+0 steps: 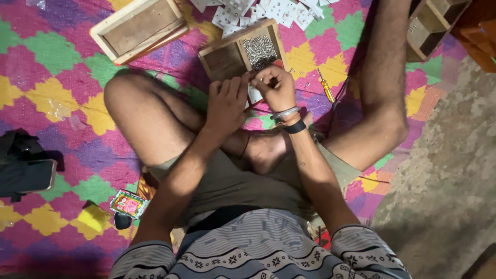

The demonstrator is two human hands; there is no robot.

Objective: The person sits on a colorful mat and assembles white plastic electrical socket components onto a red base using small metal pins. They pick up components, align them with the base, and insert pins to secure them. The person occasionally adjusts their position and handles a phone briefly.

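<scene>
I sit cross-legged on a patterned mat. My left hand (226, 106) and my right hand (275, 85) meet over a small white plate-like part (254, 95), both gripping it; most of it is hidden by my fingers. Just beyond my hands lies a wooden two-compartment box (217, 59), and its right compartment holds a heap of small metal screws (259, 50). A pile of white plastic parts (268, 10) lies behind the box. My right wrist wears a silver bangle and a black band.
An empty wooden tray (138, 28) lies at the far left. A yellow-handled screwdriver (326, 88) rests on the mat to the right of my hands. More wooden boxes (434, 20) stand at the top right. A phone (28, 175) and a small colourful packet (127, 204) lie at my left.
</scene>
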